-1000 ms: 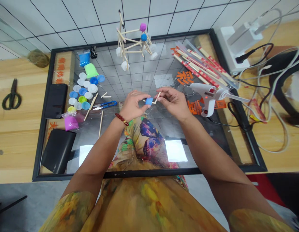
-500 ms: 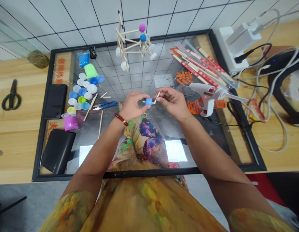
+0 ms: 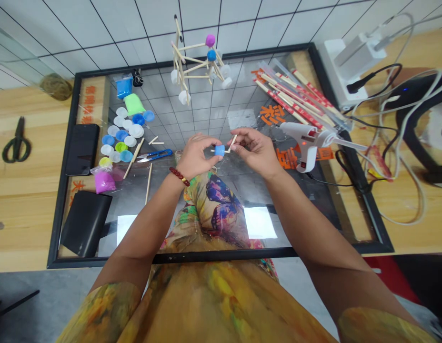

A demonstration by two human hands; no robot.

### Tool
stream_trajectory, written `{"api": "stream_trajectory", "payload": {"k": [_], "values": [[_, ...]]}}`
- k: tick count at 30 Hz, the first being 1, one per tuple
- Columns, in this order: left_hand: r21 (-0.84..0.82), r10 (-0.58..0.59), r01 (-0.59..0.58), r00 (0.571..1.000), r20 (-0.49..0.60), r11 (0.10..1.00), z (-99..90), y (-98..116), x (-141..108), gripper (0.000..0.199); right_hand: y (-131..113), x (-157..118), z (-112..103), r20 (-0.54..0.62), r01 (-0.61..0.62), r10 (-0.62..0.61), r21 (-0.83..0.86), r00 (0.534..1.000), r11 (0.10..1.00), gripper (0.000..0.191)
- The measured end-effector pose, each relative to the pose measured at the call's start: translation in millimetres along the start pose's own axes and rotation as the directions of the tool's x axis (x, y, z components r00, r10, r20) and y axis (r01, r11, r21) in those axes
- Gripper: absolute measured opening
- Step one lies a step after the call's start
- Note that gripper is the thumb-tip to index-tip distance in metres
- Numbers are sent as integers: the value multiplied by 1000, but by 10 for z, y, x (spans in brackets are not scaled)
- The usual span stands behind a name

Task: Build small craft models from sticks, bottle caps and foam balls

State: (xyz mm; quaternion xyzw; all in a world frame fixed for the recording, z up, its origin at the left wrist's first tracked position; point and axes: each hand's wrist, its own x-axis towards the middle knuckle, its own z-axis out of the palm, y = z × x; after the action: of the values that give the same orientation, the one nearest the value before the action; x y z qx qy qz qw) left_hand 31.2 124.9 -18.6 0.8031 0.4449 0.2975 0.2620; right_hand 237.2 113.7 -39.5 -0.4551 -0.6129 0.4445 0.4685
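Between thumb and fingers my left hand (image 3: pixel 196 155) pinches a blue bottle cap (image 3: pixel 219 150) with a thin stick running through it. My right hand (image 3: pixel 255 148) is closed on a short wooden stick (image 3: pixel 233 141), whose lower end meets the stick coming out of the cap. Left of my hands lie blue-handled thread snips (image 3: pixel 155 155) and cut stick pieces (image 3: pixel 134 158). Farther back stands a frame of sticks (image 3: pixel 194 74) with white caps and pink and blue balls. A white hot glue gun (image 3: pixel 306 143) rests to the right of my right hand.
Several loose bottle caps (image 3: pixel 130 141) and clay packets (image 3: pixel 105 181) are at the left, beside a phone (image 3: pixel 82 149) and a black wallet (image 3: pixel 86 223). Wrapped chopsticks (image 3: pixel 296 97) lie at the back right. A power strip (image 3: pixel 344 71) and cables fill the right side. Dark scissors (image 3: pixel 17 143) lie far left.
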Motion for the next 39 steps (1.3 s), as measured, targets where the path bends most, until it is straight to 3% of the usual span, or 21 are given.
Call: {"api": "stream_trajectory", "payload": {"k": [10, 22, 39], "values": [[-13, 16, -16, 1000, -17, 1000, -5, 11, 1, 23, -10, -8, -9, 22, 19, -19, 19, 1000, 1000, 45], [-20, 48, -48, 999, -4, 999, -3, -18, 4, 24, 61, -2, -2, -16, 21, -21, 17, 1000, 1000, 32], [-23, 44, -44, 999, -6, 999, 7, -34, 6, 25, 50, 5, -2, -11, 2, -2, 20, 1000, 1000, 30]]}}
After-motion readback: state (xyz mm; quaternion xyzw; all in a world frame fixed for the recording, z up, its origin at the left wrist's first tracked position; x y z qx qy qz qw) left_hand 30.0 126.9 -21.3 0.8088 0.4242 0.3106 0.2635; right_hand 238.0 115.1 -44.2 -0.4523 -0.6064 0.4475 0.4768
